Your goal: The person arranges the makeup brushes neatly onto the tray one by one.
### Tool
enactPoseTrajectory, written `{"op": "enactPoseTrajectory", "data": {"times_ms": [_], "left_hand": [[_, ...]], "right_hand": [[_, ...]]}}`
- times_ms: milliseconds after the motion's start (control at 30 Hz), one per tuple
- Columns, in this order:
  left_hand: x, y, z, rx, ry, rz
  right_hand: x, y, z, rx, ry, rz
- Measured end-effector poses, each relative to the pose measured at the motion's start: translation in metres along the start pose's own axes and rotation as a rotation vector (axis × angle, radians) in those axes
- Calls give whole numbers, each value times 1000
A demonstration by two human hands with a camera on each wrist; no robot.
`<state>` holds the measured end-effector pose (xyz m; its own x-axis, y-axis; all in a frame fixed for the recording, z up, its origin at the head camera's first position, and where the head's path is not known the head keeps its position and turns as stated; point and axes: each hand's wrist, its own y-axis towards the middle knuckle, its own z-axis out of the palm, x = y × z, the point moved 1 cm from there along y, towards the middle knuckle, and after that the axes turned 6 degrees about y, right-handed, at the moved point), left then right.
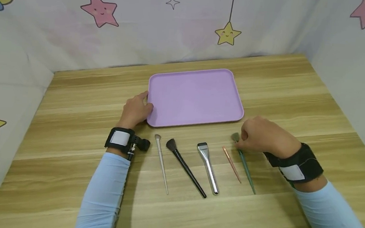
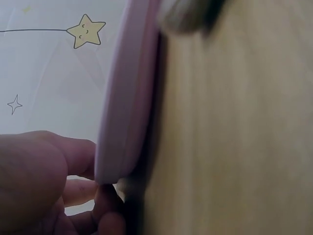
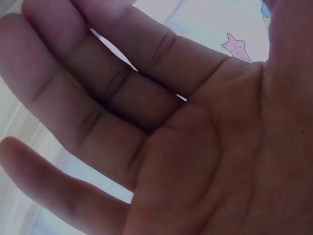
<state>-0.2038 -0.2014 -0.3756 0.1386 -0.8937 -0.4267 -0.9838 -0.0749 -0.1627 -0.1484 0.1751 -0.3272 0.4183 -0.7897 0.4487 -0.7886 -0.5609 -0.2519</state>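
- I have the left hand gripping the lilac tray by its left edge, near the close corner.
- My right hand has its fingertips at the green brush, just below the bristles; I cannot tell whether they pinch it.
- The tray lies on the wooden table, between the hands and reaching beyond them.
- Nearer than the hands, left to right, I see the pale brush, black brush, silver brush and small pink brush.

Smooth plastic tray, glossy metallic brush, wood-grain tabletop
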Motion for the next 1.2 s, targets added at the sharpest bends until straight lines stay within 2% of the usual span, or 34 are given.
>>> {"op": "enactPoseTrajectory", "data": {"times_ms": [333,567,700,900,1200], "left_hand": [[0,-2,-4,46,-12,-26],[-1,-5,-9,83,-30,-31],[0,-6,-12,111,-54,-31],[-1,-7,-14,129,-93,-25],[0,-7,-11,128,-104,-21]], "right_hand": [[3,-4,2,148,22,71],[7,-4,8,153,-51,80],[9,-3,10,191,-55,93],[6,-1,8,235,-7,73],[1,4,3,197,103,-15]]}}
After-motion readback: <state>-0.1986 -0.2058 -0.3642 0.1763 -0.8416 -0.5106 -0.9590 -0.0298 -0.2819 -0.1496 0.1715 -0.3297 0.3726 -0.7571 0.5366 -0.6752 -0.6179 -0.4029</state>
